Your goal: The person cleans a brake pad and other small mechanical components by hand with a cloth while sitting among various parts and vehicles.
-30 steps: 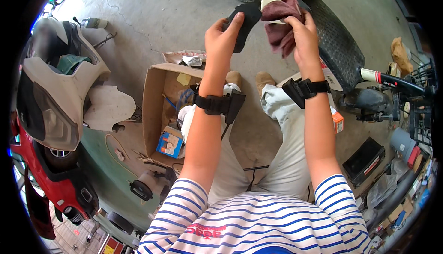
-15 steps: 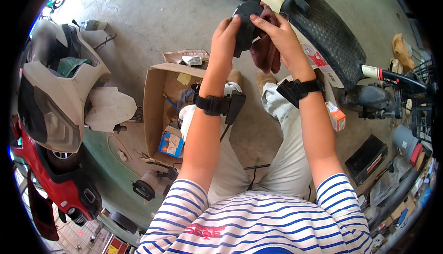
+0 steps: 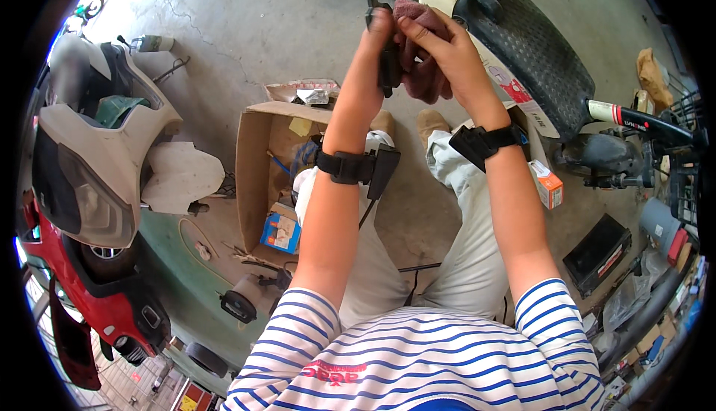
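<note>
Up at the top centre, my left hand [image 3: 369,57] grips a flat black plastic part [image 3: 387,71], now seen nearly edge-on. A dark maroon cloth [image 3: 424,81] is bunched in my right hand [image 3: 456,57], right up against the part, with the thumb lying over the cloth. The far side of the part is hidden by the cloth and fingers. Both wrists wear black strapped devices. My legs and brown shoes [image 3: 432,126] show below.
A cardboard box [image 3: 252,180] with small items lies by my left leg. A light scooter [image 3: 89,165] and a red vehicle [image 3: 67,269] stand at left. At right are a dark textured footboard [image 3: 544,68], an orange carton [image 3: 546,186] and a black box [image 3: 595,254].
My right hand has moved left, bringing the cloth against the black part. The part has tilted from face-up to nearly edge-on in my left hand.
</note>
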Available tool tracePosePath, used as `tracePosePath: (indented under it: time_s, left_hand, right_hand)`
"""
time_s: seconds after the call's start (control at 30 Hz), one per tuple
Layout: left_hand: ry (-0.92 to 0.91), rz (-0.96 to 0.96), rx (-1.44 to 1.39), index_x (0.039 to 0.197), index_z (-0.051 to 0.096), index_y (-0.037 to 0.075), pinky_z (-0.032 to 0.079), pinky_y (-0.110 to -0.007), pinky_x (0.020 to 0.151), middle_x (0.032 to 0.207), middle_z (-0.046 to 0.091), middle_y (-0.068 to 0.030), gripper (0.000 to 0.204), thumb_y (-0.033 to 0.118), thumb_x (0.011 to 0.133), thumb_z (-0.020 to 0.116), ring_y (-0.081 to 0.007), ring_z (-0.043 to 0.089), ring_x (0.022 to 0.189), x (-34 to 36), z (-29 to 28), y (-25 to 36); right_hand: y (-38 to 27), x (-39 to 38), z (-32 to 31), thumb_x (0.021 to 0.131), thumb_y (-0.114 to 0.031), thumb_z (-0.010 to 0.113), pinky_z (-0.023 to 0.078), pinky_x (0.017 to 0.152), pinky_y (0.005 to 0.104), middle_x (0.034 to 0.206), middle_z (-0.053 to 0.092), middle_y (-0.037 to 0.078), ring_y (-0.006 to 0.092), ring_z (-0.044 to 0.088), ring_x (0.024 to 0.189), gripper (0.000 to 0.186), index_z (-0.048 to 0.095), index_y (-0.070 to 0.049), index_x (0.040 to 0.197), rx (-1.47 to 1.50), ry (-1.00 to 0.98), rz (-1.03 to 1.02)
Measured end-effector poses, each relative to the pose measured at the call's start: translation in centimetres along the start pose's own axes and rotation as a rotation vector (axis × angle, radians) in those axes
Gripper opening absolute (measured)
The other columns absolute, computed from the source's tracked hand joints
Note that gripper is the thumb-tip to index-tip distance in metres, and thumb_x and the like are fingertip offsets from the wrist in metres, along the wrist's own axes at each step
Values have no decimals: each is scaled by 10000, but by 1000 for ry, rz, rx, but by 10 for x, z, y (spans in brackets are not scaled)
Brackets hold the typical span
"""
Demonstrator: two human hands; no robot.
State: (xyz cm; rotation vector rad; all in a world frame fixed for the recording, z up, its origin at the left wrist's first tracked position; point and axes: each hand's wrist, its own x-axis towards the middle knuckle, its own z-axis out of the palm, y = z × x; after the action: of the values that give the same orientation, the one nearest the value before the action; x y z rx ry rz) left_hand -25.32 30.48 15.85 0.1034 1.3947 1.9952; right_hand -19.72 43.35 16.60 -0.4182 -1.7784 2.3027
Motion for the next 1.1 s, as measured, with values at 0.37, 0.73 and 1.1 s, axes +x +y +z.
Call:
tracePosePath:
  time_s: [0.37, 0.73, 1.1]
  left_hand:
    - [-96, -150, -611, 1309, 397, -4, 392, -494, 988, 1167, 535, -258, 745, 603, 903, 253, -380, 497, 1131, 2, -1, 10]
    - [86, -291, -375, 1059, 572, -17, 523, -331, 776, 981, 633, -138, 629, 547, 912, 337, -227, 630, 891, 6, -9, -4]
    - [69, -207, -526, 1179, 506, -44, 479, -440, 873, 1030, 593, -207, 685, 537, 929, 241, -321, 584, 956, 3, -15, 5]
  right_hand:
    - [-6, 6, -14, 949, -301, 444, 475, 614, 239, 828, 633, 57, 121, 574, 664, 349, 575, -17, 1102, -80, 22, -218]
    - [9, -4, 6, 794, -218, 659, 479, 545, 311, 776, 599, 34, 223, 592, 618, 224, 687, -199, 1014, -916, 90, -601]
    - [4, -11, 8, 742, -89, 644, 481, 563, 286, 779, 606, 46, 195, 587, 620, 293, 690, -143, 1027, -891, -226, -626]
